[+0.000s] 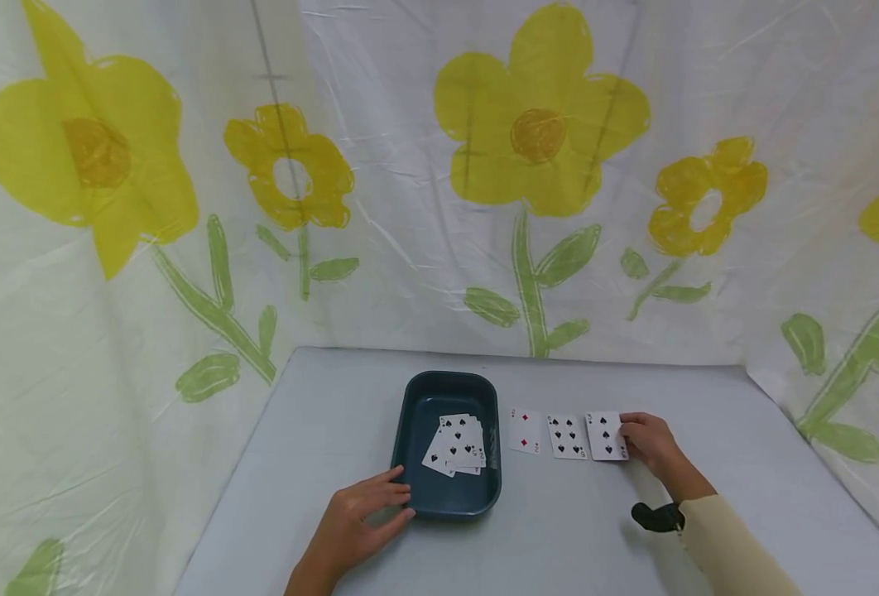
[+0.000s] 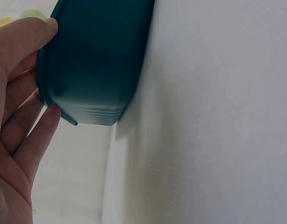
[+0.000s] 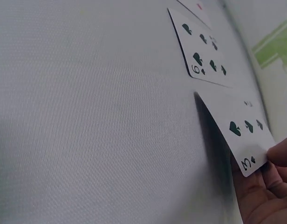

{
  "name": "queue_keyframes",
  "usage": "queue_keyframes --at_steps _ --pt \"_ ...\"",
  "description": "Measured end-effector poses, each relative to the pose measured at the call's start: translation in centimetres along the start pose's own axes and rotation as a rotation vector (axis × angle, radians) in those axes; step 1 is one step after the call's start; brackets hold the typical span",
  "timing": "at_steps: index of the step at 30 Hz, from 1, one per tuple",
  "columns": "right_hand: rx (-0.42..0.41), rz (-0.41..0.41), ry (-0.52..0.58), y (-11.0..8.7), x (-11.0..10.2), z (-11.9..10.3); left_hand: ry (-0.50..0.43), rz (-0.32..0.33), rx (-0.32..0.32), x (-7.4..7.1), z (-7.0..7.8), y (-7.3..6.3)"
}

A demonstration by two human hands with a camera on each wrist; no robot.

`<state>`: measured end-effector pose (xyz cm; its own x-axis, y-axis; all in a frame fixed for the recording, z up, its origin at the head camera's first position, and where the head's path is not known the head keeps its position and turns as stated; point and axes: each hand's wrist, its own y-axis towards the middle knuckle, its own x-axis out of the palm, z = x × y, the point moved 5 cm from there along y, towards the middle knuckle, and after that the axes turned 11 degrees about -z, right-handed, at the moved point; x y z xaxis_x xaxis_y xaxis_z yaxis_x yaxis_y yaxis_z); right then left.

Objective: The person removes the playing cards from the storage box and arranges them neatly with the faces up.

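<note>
In the head view my right hand (image 1: 650,440) pinches a playing card, the three of spades (image 1: 604,436), by its right edge. The right wrist view shows the thumb on the face of this card (image 3: 241,123) and fingers beneath it, its near edge raised over a shadow. To its left lie the six of spades (image 1: 567,437) and the two of diamonds (image 1: 525,431), face up in a row. My left hand (image 1: 361,517) touches the left rim of a dark teal tray (image 1: 447,503) with extended fingers; the thumb tip is by its front corner. Several spade cards (image 1: 462,443) overlap inside the tray.
A white-covered table (image 1: 559,538) carries the tray and cards. Behind and beside it hangs a white sheet (image 1: 402,273) painted with yellow flowers. A black strap (image 1: 659,517) is around the right wrist, by a cream sleeve (image 1: 730,550).
</note>
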<state>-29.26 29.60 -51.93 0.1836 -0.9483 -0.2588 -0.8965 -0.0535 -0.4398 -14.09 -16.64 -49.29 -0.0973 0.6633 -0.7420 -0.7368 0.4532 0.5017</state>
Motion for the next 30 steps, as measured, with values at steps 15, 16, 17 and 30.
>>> queue_keyframes --at_steps 15,16,17,30 --pt "0.018 0.03 -0.05 0.0 -1.0 0.7 -0.009 0.022 0.025 -0.2 0.2 0.1" --pt "0.017 0.033 -0.055 0.0 -1.0 0.7 -0.009 0.022 0.026 -0.2 0.2 0.0" --pt "0.018 0.036 -0.056 0.0 -1.1 0.7 -0.009 0.021 0.026 -0.1 0.1 0.0" --pt "0.021 0.059 -0.073 -0.1 -1.5 0.6 -0.012 0.024 0.035 -0.3 0.4 0.1"
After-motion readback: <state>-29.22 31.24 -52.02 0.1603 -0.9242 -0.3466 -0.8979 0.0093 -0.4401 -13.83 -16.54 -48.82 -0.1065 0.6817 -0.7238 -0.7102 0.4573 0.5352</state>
